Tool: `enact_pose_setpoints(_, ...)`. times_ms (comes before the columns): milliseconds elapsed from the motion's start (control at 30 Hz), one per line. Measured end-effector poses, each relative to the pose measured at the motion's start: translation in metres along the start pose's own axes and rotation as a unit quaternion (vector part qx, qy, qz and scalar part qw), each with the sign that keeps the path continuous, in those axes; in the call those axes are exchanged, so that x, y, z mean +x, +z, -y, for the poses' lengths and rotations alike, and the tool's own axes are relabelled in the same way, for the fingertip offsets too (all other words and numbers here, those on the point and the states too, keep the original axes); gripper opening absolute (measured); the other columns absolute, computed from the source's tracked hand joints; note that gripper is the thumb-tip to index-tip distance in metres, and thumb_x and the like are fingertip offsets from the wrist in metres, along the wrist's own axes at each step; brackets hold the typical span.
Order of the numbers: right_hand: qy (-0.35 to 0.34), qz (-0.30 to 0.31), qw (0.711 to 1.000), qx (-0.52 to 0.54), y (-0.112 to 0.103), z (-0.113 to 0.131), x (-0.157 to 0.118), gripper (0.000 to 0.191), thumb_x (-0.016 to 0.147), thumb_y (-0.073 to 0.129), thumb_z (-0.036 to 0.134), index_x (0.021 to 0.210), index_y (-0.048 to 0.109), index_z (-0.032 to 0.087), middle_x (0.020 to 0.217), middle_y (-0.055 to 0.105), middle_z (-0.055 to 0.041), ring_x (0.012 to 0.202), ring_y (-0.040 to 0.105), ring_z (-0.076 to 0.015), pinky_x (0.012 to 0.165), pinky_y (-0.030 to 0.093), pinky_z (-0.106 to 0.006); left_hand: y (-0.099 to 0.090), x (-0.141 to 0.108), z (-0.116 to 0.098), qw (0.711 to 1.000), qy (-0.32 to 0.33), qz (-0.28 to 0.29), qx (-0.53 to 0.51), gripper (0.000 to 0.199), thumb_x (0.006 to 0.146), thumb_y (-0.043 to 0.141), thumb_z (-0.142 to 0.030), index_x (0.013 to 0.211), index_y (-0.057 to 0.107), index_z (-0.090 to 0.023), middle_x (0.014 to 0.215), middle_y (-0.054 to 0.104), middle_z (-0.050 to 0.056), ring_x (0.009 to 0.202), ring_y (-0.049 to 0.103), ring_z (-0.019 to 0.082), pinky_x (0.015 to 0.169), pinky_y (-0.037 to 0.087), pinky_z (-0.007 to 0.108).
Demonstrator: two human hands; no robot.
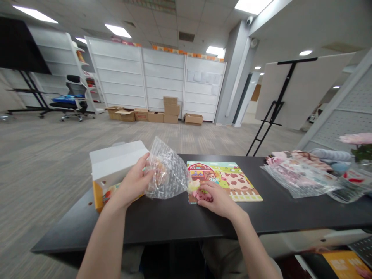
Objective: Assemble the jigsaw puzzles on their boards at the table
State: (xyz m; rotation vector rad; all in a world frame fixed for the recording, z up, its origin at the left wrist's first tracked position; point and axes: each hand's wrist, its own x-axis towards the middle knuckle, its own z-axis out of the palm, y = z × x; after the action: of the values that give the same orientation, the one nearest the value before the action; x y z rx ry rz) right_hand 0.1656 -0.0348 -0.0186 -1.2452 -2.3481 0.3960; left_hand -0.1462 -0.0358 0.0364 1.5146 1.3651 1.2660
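My left hand (135, 182) grips the left edge of a clear plastic bag (170, 170) printed with rows of small text. Orange pieces show through the plastic, but their shapes are blurred. To the right lies a farm-picture puzzle board (236, 182) with a red barn, a spotted cow and a white fence. Over its lower left part, my right hand (215, 199) has its thumb and fingers closed about a pink pig piece (205, 195). Whether the piece sits flat in the board is hidden. An open white and yellow box (116, 155) stands behind my left wrist.
The black table (162, 221) carries plastic-wrapped pink textiles (302, 174) on the right, near a pink flower (357, 138). Below its front right edge is a yellow and black package (343, 263). Cardboard boxes (155, 116) line the far shelves; a black easel (271, 108) stands beyond the table.
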Motion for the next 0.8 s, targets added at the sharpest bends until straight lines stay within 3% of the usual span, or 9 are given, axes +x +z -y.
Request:
enact_pose_setpoints(133, -0.011, -0.003, 1.0, 0.002, 0.001, -0.003, -0.008, 0.029, 0.084, 0.075, 0.034, 0.111, 0.07, 0.025, 0.122, 0.067, -0.0068, 0.116, 0.061, -0.0249, 0.102, 0.045, -0.039, -0.004, 0.014, 0.009, 0.98, 0.071, -0.092, 0.162, 0.076, 0.084, 0.055, -0.028, 0.155, 0.029, -0.016, 0.134, 0.061, 0.017, 0.114, 0.066, 0.027, 0.1, 0.054, 0.044)
enact_pose_setpoints(233, -0.004, -0.001, 1.0, 0.002, 0.0, -0.002, -0.01, 0.028, 0.084, 0.075, 0.034, 0.111, 0.07, 0.025, 0.119, 0.067, -0.006, 0.113, 0.061, -0.025, 0.102, 0.045, -0.039, 0.0, 0.019, 0.009, 0.909, 0.166, -0.209, 0.321, 0.065, 0.082, 0.054, -0.019, 0.146, 0.044, -0.012, 0.139, 0.056, 0.021, 0.133, 0.051, 0.035, 0.114, 0.04, 0.056)
enact_pose_setpoints(333, 0.005, -0.001, 1.0, -0.002, 0.0, 0.0, -0.011, 0.029, 0.083, 0.076, 0.035, 0.111, 0.07, 0.027, 0.12, 0.067, -0.0053, 0.114, 0.061, -0.026, 0.102, 0.045, -0.041, 0.01, 0.014, -0.003, 0.868, 0.23, -0.243, 0.367, 0.047, 0.086, 0.054, -0.02, 0.133, 0.056, -0.013, 0.132, 0.06, 0.019, 0.13, 0.052, 0.035, 0.113, 0.041, 0.054)
enact_pose_setpoints(467, 0.006, -0.007, 1.0, -0.002, 0.002, -0.001, -0.011, 0.028, 0.082, 0.078, 0.034, 0.108, 0.07, 0.026, 0.122, 0.068, -0.0057, 0.115, 0.061, -0.0267, 0.103, 0.045, -0.042, 0.036, -0.004, -0.027, 0.866, 0.315, -0.18, 0.344, 0.026, 0.094, 0.052, -0.023, 0.117, 0.063, -0.018, 0.116, 0.068, 0.011, 0.113, 0.062, 0.027, 0.105, 0.049, 0.045)
enact_pose_setpoints(600, 0.013, -0.013, 1.0, 0.0, 0.003, -0.004, -0.01, 0.036, 0.081, 0.079, 0.037, 0.113, 0.07, 0.024, 0.129, 0.066, -0.0084, 0.121, 0.06, -0.0285, 0.106, 0.044, -0.043, 0.074, -0.027, -0.039, 0.877, 0.342, -0.029, 0.335, 0.021, 0.098, 0.049, -0.021, 0.113, 0.064, -0.021, 0.114, 0.069, 0.007, 0.109, 0.065, 0.022, 0.098, 0.052, 0.037)
enact_pose_setpoints(700, 0.02, -0.005, 1.0, 0.002, 0.002, -0.005, -0.009, 0.043, 0.082, 0.077, 0.04, 0.121, 0.068, 0.023, 0.131, 0.065, -0.0104, 0.122, 0.059, -0.0287, 0.107, 0.045, -0.043, 0.101, -0.043, -0.037, 0.88, 0.264, 0.103, 0.381, 0.023, 0.099, 0.047, -0.022, 0.115, 0.064, -0.023, 0.109, 0.07, 0.007, 0.099, 0.068, 0.021, 0.084, 0.055, 0.033)
enact_pose_setpoints(800, 0.029, 0.006, 1.0, -0.004, -0.001, -0.004, -0.009, 0.042, 0.083, 0.075, 0.039, 0.121, 0.068, 0.023, 0.131, 0.065, -0.0107, 0.121, 0.06, -0.029, 0.105, 0.046, -0.043, 0.118, -0.053, -0.029, 0.856, 0.133, 0.161, 0.472, 0.025, 0.097, 0.051, -0.023, 0.118, 0.061, -0.019, 0.105, 0.07, 0.011, 0.094, 0.07, 0.026, 0.077, 0.055, 0.035)
